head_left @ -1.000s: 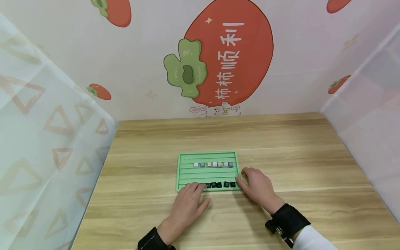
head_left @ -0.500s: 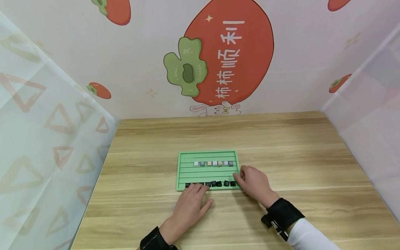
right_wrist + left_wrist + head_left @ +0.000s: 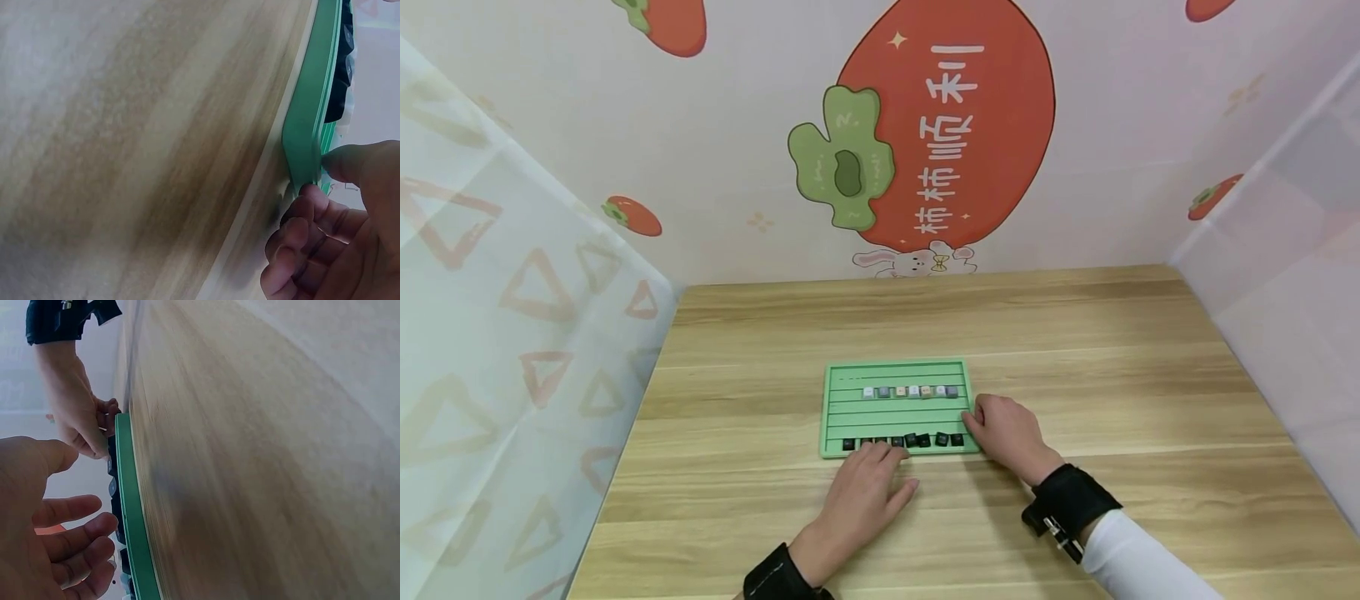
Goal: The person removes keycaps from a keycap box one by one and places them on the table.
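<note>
A green ridged tray (image 3: 895, 422) lies on the table. Light keycaps (image 3: 913, 392) in white, grey and beige form a row across its upper half. Along its front edge sits a row of black keycaps (image 3: 923, 440), partly hidden behind my left fingertips. My left hand (image 3: 861, 496) is at the front rim, fingers loosely bent and holding nothing. At the tray's right edge, my right hand (image 3: 1011, 435) has its thumb over the rim. In the right wrist view, that thumb (image 3: 347, 162) presses the tray's side from above while the index fingertip meets it from outside.
The wooden table (image 3: 745, 367) extends around the tray on every side. Behind it rises a backdrop (image 3: 722, 150) printed with persimmons, and pale sheets (image 3: 535, 400) flank the table. Each wrist wears a black band (image 3: 1075, 500).
My left hand has drawn slightly right and toward me, uncovering black keycaps at the left end. My right fingers have curled in beside the tray's edge. The keycap rows look unchanged.
</note>
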Action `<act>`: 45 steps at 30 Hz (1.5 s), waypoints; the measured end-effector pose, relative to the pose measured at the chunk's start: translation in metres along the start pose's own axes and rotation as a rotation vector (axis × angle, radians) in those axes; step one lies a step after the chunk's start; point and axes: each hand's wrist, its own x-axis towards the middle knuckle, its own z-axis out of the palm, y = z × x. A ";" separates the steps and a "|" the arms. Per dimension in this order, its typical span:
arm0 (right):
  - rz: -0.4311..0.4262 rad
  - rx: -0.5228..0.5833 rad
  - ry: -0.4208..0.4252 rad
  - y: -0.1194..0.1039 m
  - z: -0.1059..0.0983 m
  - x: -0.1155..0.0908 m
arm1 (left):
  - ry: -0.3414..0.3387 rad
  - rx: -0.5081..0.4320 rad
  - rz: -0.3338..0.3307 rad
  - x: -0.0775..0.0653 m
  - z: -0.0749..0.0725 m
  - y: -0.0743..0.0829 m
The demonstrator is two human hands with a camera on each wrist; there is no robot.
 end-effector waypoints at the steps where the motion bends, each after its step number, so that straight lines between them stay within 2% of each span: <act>1: 0.005 -0.002 -0.004 0.000 0.000 0.001 | -0.002 0.000 0.000 0.000 0.000 0.001; 17: 0.022 0.051 -0.027 0.002 0.003 0.008 | -0.013 -0.009 -0.001 0.008 0.001 0.006; 45: -0.004 0.079 0.028 0.011 0.003 0.019 | -0.009 -0.003 0.025 0.012 0.000 0.006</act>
